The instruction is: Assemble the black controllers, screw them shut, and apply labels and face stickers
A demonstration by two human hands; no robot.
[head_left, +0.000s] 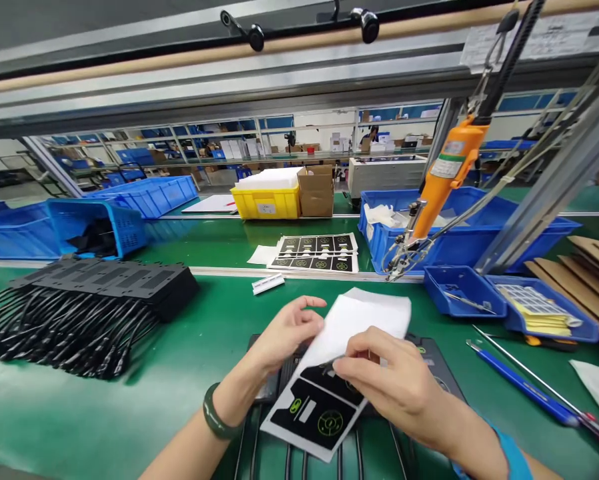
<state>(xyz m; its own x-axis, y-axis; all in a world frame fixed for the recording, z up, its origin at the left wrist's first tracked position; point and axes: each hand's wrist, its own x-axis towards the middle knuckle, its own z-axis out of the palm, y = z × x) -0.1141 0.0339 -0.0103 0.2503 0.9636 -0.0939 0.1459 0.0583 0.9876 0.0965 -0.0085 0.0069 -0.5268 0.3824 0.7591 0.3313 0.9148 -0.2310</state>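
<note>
A sheet of black labels (312,410) with green print is tilted in the air in front of me, its white paper side (367,317) showing at the upper end. My left hand (292,330) is at the sheet's left edge, the thumb against it and some fingers hidden behind. My right hand (392,377) pinches the sheet near its middle, thumb and forefinger together. Below the sheet lie black devices (437,363), mostly covered, with black cables (339,460) running toward me.
Black boxes with cables (104,287) lie at left. More label sheets (317,253) and a small white strip (268,284) are ahead. An orange electric screwdriver (444,173) hangs at right above blue bins (464,290). A blue-handled tool (524,387) lies right of my hand.
</note>
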